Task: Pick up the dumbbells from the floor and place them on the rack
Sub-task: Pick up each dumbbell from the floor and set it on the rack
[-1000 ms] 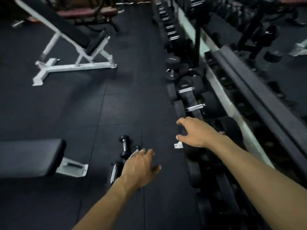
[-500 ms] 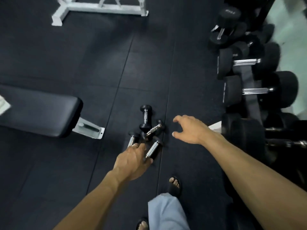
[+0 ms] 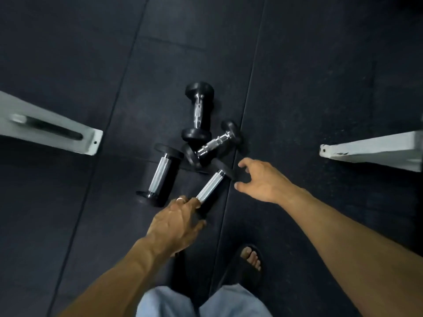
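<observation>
Your left hand [image 3: 176,225] grips the nearest dumbbell [image 3: 211,185] on the floor [image 3: 320,88]; your right hand [image 3: 263,181] hovers open at its 2 o'clock end.

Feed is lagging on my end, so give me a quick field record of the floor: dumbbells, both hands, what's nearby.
dumbbells on floor: four, clustered on the black mat
nearest dumbbell: lies diagonally, near end under the left hand
left hand: on that dumbbell's near end, grip not yet closed around the handle
right hand: open, hovering at its far end, holding nothing
other dumbbells: upright-lying one, small angled one, left one
nearby: white bench foot left, white frame foot right
rack: not in view
</observation>
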